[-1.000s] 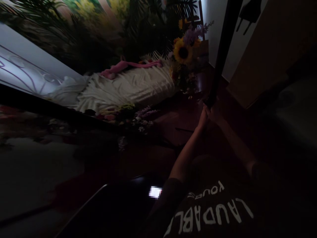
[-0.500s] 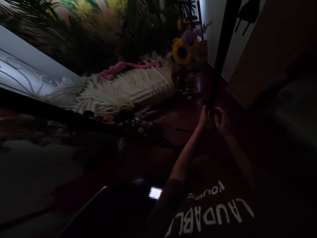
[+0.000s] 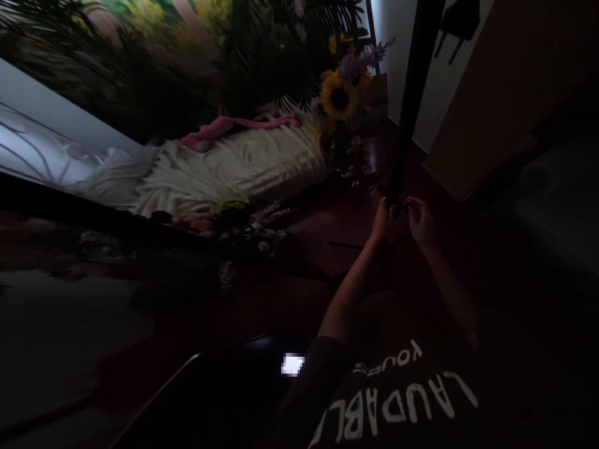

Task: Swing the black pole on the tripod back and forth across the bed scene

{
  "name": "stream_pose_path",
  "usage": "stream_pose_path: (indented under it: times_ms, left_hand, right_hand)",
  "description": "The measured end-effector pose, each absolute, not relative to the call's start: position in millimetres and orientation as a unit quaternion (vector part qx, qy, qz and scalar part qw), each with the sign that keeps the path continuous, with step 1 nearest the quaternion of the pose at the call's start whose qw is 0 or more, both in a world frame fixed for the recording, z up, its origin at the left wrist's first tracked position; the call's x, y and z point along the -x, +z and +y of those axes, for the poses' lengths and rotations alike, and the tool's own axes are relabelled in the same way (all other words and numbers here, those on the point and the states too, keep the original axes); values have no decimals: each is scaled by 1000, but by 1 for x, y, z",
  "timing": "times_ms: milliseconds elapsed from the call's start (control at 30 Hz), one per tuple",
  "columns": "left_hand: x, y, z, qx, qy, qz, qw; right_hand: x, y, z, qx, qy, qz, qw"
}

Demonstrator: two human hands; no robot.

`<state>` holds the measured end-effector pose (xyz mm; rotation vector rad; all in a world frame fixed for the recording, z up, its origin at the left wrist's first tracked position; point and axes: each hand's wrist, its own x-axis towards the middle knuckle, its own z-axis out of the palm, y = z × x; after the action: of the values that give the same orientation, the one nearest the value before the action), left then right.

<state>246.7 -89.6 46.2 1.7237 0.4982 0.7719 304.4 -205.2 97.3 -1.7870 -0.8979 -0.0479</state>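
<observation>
A black pole (image 3: 415,93) runs down from the top right toward the floor. My left hand (image 3: 382,219) is closed around its lower part, where a dark fitting sits; the fingers beyond the pole are partly hidden. Just to the right, my right hand (image 3: 422,223) has its thumb and fingertips pinched together beside that fitting. Whatever is between these fingertips is too dark to make out.
Cream cloth (image 3: 234,159) covers a low platform bearing a pink plush toy (image 3: 215,129). A sunflower (image 3: 337,95) and other flowers stand beside it. A dark bar (image 3: 93,209) crosses the left side. A brown panel (image 3: 472,131) stands at right, near a black plug-shaped object (image 3: 461,22).
My right hand has shifted slightly away from the pole and its fingers have turned a little. My left hand keeps its hold. The whole view has moved slightly.
</observation>
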Motion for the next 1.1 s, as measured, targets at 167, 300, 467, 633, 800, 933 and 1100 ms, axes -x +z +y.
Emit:
stream_pose_path:
  times_ms: [167, 300, 467, 633, 800, 933, 1100]
  left_hand:
    - [-246, 47, -89, -734, 325, 206, 559]
    - [-245, 46, -89, -733, 326, 203, 561]
    - [-246, 45, -88, -737, 324, 210, 554]
    - [-244, 51, -86, -756, 289, 236, 537]
    - [-225, 52, -93, -752, 302, 258, 527]
    - [-158, 8, -99, -712, 275, 361, 536]
    - [-26, -55, -101, -494, 282, 624, 535]
  right_hand:
    - [-319, 90, -197, 765, 28, -303, 568]
    - [-324, 83, -188, 727, 93, -264, 627]
    - [-330, 88, -173, 639, 310, -80, 699]
    - [-340, 105, -172, 478, 535, 49, 695]
    - [-324, 112, -180, 424, 505, 107, 744]
    - [-296, 97, -193, 449, 468, 31, 760]
    - [-276, 67, -209, 506, 496, -8, 705]
